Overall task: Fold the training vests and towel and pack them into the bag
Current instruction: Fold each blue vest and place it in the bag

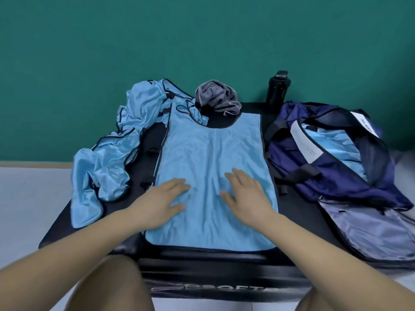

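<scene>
A light blue training vest (213, 153) lies spread flat on the black mat (298, 223), neck opening toward the wall. My left hand (161, 200) and my right hand (244, 194) press flat on its lower half with straight fingers. To the left, more blue vests (107, 158) sit in a crumpled heap. A grey towel (216, 97) lies bunched behind the flat vest. On the right the navy bag (332, 158) stands open, with blue fabric (341, 144) showing inside it.
A black bottle (277, 88) stands at the back by the green wall (202, 37). The bag's grey-lined flap (368, 230) lies open on the mat's right side. My knees are at the mat's near edge. Pale floor surrounds the mat.
</scene>
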Available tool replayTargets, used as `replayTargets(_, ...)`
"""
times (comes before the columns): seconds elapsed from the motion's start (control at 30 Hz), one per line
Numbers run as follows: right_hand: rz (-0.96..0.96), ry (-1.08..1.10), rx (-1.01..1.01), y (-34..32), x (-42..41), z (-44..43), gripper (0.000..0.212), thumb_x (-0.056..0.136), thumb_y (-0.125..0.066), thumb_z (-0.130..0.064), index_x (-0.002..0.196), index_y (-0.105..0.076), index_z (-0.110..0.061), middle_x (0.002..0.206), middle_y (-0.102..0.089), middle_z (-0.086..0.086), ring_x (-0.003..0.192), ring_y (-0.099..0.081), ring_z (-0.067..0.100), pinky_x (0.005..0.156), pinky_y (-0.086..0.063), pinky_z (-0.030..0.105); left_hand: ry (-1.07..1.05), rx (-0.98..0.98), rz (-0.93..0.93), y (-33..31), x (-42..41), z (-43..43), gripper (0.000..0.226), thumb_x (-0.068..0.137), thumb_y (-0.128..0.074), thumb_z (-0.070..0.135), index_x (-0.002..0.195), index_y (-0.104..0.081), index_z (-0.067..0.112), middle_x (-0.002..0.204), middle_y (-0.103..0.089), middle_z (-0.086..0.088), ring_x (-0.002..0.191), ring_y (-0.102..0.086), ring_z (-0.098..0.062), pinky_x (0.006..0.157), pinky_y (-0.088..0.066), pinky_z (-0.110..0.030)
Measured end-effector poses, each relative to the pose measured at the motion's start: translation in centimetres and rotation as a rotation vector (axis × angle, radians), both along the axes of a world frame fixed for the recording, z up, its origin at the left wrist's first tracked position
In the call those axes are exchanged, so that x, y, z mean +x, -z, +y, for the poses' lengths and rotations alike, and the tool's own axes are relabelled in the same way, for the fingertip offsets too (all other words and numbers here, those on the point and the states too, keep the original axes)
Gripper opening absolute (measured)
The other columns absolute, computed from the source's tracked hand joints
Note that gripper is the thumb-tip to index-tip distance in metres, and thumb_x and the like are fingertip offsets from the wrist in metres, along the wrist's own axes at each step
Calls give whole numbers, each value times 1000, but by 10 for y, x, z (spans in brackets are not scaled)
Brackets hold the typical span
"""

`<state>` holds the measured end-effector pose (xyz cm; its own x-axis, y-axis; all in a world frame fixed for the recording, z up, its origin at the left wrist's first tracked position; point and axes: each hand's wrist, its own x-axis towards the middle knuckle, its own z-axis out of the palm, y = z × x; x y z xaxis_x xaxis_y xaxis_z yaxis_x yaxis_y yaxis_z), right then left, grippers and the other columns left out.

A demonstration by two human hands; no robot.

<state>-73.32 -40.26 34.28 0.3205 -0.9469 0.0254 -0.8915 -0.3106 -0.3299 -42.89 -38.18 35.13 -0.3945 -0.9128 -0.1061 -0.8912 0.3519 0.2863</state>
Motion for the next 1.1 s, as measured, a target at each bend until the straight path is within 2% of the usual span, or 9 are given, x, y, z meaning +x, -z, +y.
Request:
replayTargets(0.23, 116, -11, -57, 27, -11, 19, 89, 99, 4, -76, 170, -18, -26, 178, -9, 3, 164, -2, 23, 133, -5, 41, 20, -50, -144, 6, 69, 35, 72, 102, -17, 71, 166, -28, 41, 174, -20, 13, 157, -30, -9, 127, -24, -27)
replayTargets(0.33, 155, -5, -75, 30, -11, 18, 83, 103, -6, -72, 169, -25, -24, 176, -17, 5, 163, -12, 26, 132, -11, 43, 11, 1, -184, 4, 95, 42, 67, 102, -15, 68, 166, -20, 48, 174, -10, 23, 159, -19, -2, 128, -29, -33)
replayTargets(0.43, 208, 24, -204, 25, -6, 8, 68, 105, -26, -65, 145, -56, -19, 146, -55, 10, 132, -52, 33, 112, -39, 45, -30, 37, -209, 1, 107, 37, 73, 96, -23, 74, 164, -27, 49, 171, -16, 28, 155, -28, -4, 126, -32, -37)
replayTargets(0.57, 234, 107, -363, 15, 10, -14, 52, 104, -37, -56, 110, -67, -13, 97, -61, 9, 85, -56, 33, 82, -46, 47, -72, 16, -114, -20, 95, 9, 41, 94, -56, 62, 132, -63, 47, 128, -59, 25, 114, -60, 0, 103, -52, -34)
replayTargets(0.63, 241, 134, -359, 14, 14, -28, 42, 104, -47, -50, 104, -66, -13, 92, -59, 8, 81, -54, 31, 79, -46, 46, -92, -36, -81, -30, 80, -13, 13, 98, -66, 46, 111, -65, 47, 104, -62, 22, 90, -61, 3, 85, -54, -30)
replayTargets(0.73, 207, 131, -392, 21, 15, -44, 28, 98, -58, -40, 98, -63, -13, 92, -55, 7, 81, -50, 30, 77, -43, 45, -134, -117, -7, -39, 55, -54, 8, 99, -68, 33, 101, -67, 41, 94, -64, 19, 81, -60, 2, 74, -49, -24)
replayTargets(0.83, 154, 132, -446, 32, 14, -56, 21, 97, -58, -36, 92, -58, -15, 89, -51, 5, 79, -46, 29, 75, -41, 44, -207, -155, 75, -39, 35, -110, 9, 99, -66, 28, 105, -71, 32, 93, -66, 17, 79, -62, 1, 71, -47, -20)
replayTargets(0.97, 120, 126, -482, 35, 17, -69, 24, 98, -47, -36, 86, -56, -18, 84, -50, 2, 75, -45, 27, 72, -40, 43, -322, -151, 138, -35, 12, -193, 20, 100, -62, 25, 118, -70, 21, 103, -70, 5, 87, -66, -11, 84, -58, -37)
replayTargets(1.1, 78, 142, -457, 35, 17, -68, 22, 100, -46, -36, 86, -52, -20, 83, -48, 2, 77, -44, 28, 75, -40, 44, -525, -68, 229, -32, -6, -264, 19, 102, -58, 26, 120, -58, 23, 97, -69, -5, 80, -64, -21, 67, -51, -36)
